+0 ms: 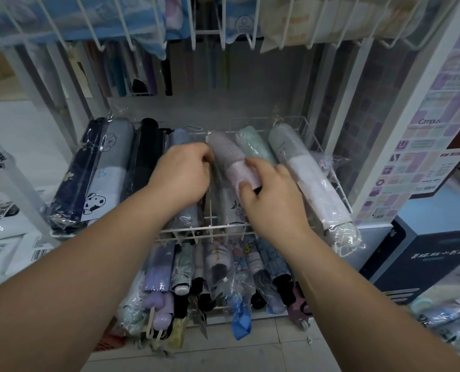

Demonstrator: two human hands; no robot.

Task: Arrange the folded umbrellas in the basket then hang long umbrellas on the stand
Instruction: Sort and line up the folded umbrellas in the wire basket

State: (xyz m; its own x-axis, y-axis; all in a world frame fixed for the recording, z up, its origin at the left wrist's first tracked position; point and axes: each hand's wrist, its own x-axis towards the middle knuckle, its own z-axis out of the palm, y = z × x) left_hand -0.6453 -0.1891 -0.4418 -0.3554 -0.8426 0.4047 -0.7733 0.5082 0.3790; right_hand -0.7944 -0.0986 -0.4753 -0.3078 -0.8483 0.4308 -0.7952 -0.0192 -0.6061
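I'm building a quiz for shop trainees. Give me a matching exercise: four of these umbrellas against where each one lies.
Things:
1 navy umbrella
2 mauve umbrella
3 mint umbrella
4 bright blue umbrella

Places:
A lower basket
B gripped by the right hand
C far left of upper basket
D just right of the mauve one

Pairs: 1-C, 2-B, 3-D, 4-A

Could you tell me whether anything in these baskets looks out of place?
The grey-and-white umbrella lies askew along the upper basket's right side, its end overhanging the front corner, and a blue umbrella sticks out past the lower basket's front rim.
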